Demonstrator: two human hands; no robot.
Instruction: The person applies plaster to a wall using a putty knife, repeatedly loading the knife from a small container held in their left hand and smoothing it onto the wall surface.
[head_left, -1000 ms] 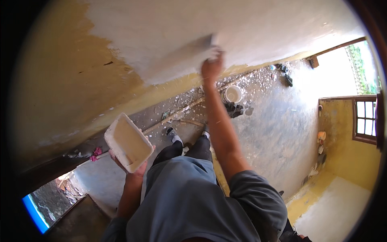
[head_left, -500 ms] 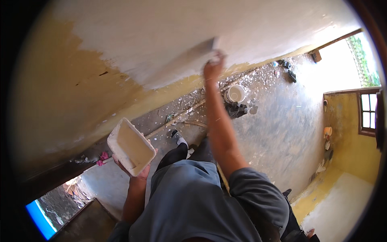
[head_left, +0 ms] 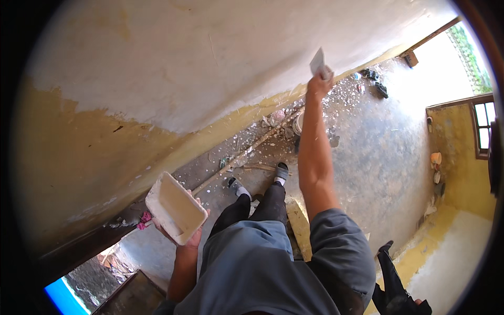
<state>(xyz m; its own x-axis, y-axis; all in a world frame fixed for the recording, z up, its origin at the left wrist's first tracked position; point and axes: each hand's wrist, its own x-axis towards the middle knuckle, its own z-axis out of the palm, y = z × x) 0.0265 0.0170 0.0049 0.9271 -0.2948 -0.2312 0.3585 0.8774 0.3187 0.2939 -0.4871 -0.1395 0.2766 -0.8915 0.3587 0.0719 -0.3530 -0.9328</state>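
Observation:
My left hand (head_left: 193, 239) grips a rectangular, pale tub (head_left: 177, 203) from below and along its side, held low in front of the wall. A smooth cream-coloured layer coats the inside of the tub, and its rim is crusted. Out at arm's length, my right hand (head_left: 321, 84) is closed round a putty knife (head_left: 317, 61) with a flat, light blade. Its blade stands close to the wall (head_left: 220, 58); whether it touches, I cannot tell. White filler covers the upper wall, while yellow paint (head_left: 94, 126) shows along the lower part.
White flakes litter the floor along the wall's foot. A long pole (head_left: 247, 152) lies there, and a white bucket (head_left: 298, 124) is partly hidden behind my right forearm. A yellowish plank (head_left: 299, 226) is beside my legs. Another person's leg (head_left: 391, 268) shows at lower right.
My right hand has swept the putty knife rightward along the wall. The tub in my left hand sits slightly lower and further right in view. My head view has shifted a little.

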